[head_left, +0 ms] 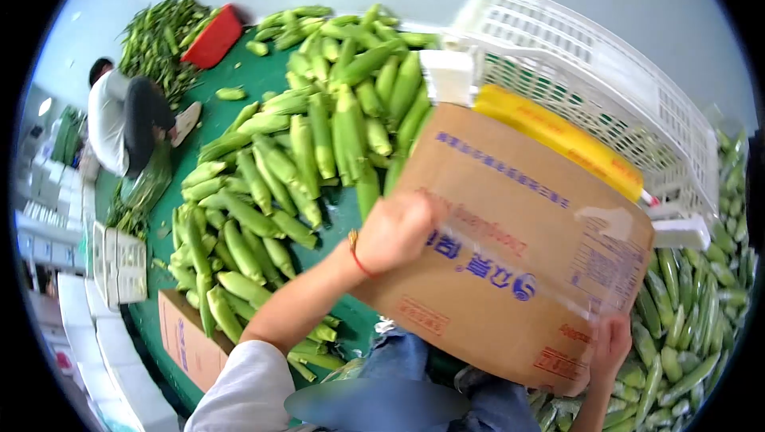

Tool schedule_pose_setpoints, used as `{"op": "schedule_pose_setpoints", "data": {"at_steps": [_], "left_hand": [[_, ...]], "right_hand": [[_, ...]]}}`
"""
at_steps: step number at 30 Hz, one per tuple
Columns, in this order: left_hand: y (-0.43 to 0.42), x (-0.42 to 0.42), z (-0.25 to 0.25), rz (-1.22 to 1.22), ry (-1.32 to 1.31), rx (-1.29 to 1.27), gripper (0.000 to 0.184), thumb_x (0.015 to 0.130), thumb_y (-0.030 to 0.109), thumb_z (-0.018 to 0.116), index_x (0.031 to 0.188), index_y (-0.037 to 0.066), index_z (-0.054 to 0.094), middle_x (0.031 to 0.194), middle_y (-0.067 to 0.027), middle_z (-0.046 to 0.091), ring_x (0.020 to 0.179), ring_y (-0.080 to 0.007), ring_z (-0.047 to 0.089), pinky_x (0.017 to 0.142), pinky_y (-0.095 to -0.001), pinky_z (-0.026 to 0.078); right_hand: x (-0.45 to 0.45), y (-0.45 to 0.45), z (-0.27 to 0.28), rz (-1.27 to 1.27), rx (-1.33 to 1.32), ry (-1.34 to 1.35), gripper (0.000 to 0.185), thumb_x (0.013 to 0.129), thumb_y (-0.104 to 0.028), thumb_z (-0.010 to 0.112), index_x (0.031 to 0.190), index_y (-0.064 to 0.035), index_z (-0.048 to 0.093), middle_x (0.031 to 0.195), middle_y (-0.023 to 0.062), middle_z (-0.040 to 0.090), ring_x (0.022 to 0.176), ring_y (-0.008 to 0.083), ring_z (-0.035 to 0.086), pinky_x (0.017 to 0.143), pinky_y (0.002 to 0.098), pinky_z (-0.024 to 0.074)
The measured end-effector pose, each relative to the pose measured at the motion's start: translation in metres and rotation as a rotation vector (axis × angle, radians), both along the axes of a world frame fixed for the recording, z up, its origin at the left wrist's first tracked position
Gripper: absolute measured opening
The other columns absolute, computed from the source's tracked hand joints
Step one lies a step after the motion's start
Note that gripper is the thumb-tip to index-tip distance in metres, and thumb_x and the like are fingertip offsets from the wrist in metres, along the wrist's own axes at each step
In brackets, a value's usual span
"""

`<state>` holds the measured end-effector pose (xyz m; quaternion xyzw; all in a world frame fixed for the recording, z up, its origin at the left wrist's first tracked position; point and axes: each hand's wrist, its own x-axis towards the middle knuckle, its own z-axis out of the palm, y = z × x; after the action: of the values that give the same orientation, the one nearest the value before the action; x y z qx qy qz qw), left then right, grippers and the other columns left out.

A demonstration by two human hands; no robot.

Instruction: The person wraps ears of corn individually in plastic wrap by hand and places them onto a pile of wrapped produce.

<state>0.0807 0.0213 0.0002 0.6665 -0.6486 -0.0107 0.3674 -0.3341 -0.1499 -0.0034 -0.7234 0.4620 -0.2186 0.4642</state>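
A brown cardboard box (478, 288) with blue and red print lies before me, tilted, above my lap. My left hand (406, 229) is closed in a fist over its left part, with a red string bracelet at the wrist. Whatever that fist holds, if anything, is hidden. At the lower right corner of the box, my right hand (610, 344) grips the edge with bent fingers. A yellow strip (558, 141) with red marks runs along the far edge of the box, in front of a white plastic crate (637, 129).
Green corn cobs in husks (319, 121) are heaped on the green floor (163, 225). Bagged corn (677, 312) lies at right. Another cardboard box (191, 340) stands lower left. Beyond are a person (115, 117) crouching, a red basket (215, 37) and a white basket (123, 261).
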Motion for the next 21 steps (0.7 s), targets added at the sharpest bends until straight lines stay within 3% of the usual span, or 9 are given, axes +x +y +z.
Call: {"op": "schedule_pose_setpoints", "data": {"at_steps": [2, 4, 7, 9, 12, 14, 16, 18, 21], "left_hand": [[0.047, -0.016, -0.007, -0.158, 0.053, -0.076, 0.012, 0.082, -0.003, 0.059, 0.093, 0.003, 0.058, 0.089, -0.0118, 0.066, 0.084, -0.0323, 0.066, 0.074, -0.04, 0.055], [0.1, -0.043, -0.02, -0.135, 0.03, 0.004, 0.014, 0.082, -0.005, 0.059, 0.095, 0.003, 0.059, 0.091, -0.0117, 0.067, 0.088, -0.0324, 0.067, 0.078, -0.0417, 0.055], [0.135, -0.072, -0.035, -0.062, 0.172, -0.091, 0.02, 0.081, -0.009, 0.056, 0.099, 0.001, 0.056, 0.089, -0.0136, 0.064, 0.085, -0.0315, 0.066, 0.077, -0.042, 0.054], [0.173, -0.061, -0.076, 0.278, 0.184, -0.068, 0.022, 0.079, -0.003, 0.063, 0.1, 0.001, 0.058, 0.092, -0.015, 0.062, 0.086, -0.034, 0.062, 0.078, -0.042, 0.051], [0.154, 0.04, -0.112, 0.971, 0.151, 0.031, 0.038, 0.086, 0.013, 0.064, 0.118, -0.002, 0.049, 0.112, -0.0203, 0.056, 0.111, -0.0388, 0.051, 0.098, -0.043, 0.039], [0.146, 0.129, -0.173, 1.166, 0.023, 0.239, 0.077, 0.083, 0.022, 0.069, 0.144, -0.003, 0.03, 0.126, -0.0216, 0.051, 0.122, -0.0384, 0.044, 0.105, -0.0446, 0.034], [0.131, 0.195, -0.205, 1.255, -0.003, 0.591, 0.095, 0.081, 0.039, 0.07, 0.151, -0.001, 0.018, 0.141, -0.0208, 0.044, 0.136, -0.0368, 0.035, 0.112, -0.0446, 0.029], [0.114, 0.219, -0.214, 1.315, -0.026, 0.776, 0.097, 0.08, 0.042, 0.07, 0.151, 0.0, 0.019, 0.143, -0.0204, 0.044, 0.137, -0.0348, 0.034, 0.112, -0.0452, 0.029], [0.114, 0.22, -0.193, 1.331, 0.156, 0.687, 0.087, 0.076, 0.042, 0.075, 0.142, 0.001, 0.035, 0.131, -0.0205, 0.057, 0.134, -0.0346, 0.039, 0.109, -0.044, 0.032]], "right_hand": [[-0.032, 0.029, -0.014, -0.009, -0.013, 0.05, 0.004, 0.092, -0.001, 0.054, 0.089, -0.0034, 0.052, 0.08, 0.0024, 0.057, 0.068, 0.0088, 0.054, 0.062, 0.0234, 0.0436], [-0.067, 0.049, -0.028, 0.048, 0.15, 0.047, 0.005, 0.089, -0.002, 0.059, 0.088, -0.003, 0.054, 0.077, 0.0054, 0.058, 0.067, 0.0156, 0.055, 0.063, 0.0298, 0.0441], [-0.036, 0.07, 0.016, 0.396, 0.037, 0.198, 0.013, 0.101, -0.016, 0.054, 0.097, -0.005, 0.06, 0.08, 0.0022, 0.059, 0.067, 0.0104, 0.053, 0.06, 0.0258, 0.043], [-0.036, 0.074, 0.009, 0.373, -0.052, 0.23, 0.013, 0.101, -0.015, 0.054, 0.098, -0.0049, 0.061, 0.079, 0.0019, 0.06, 0.066, 0.0098, 0.054, 0.06, 0.0255, 0.0431], [-0.039, 0.073, -0.007, 0.34, -0.084, 0.235, 0.012, 0.1, -0.014, 0.055, 0.099, -0.004, 0.061, 0.078, 0.0021, 0.06, 0.065, 0.0105, 0.054, 0.058, 0.0256, 0.0433], [-0.036, 0.07, -0.01, 0.338, -0.1, 0.237, 0.012, 0.1, -0.014, 0.056, 0.099, -0.003, 0.061, 0.078, 0.0031, 0.06, 0.065, 0.0119, 0.055, 0.058, 0.026, 0.0436], [-0.032, 0.073, -0.007, 0.327, -0.133, 0.25, 0.013, 0.098, -0.015, 0.058, 0.098, -0.002, 0.06, 0.079, 0.0047, 0.06, 0.064, 0.0135, 0.056, 0.058, 0.0267, 0.0438], [-0.028, 0.075, 0.005, 0.27, -0.098, 0.311, 0.014, 0.097, -0.015, 0.061, 0.097, -0.0011, 0.061, 0.08, 0.0066, 0.061, 0.064, 0.0152, 0.056, 0.058, 0.0278, 0.0444], [-0.014, 0.087, 0.025, 0.26, -0.172, 0.34, 0.015, 0.095, -0.016, 0.063, 0.096, -0.0008, 0.061, 0.081, 0.0089, 0.061, 0.065, 0.0172, 0.056, 0.058, 0.0298, 0.045]]}}
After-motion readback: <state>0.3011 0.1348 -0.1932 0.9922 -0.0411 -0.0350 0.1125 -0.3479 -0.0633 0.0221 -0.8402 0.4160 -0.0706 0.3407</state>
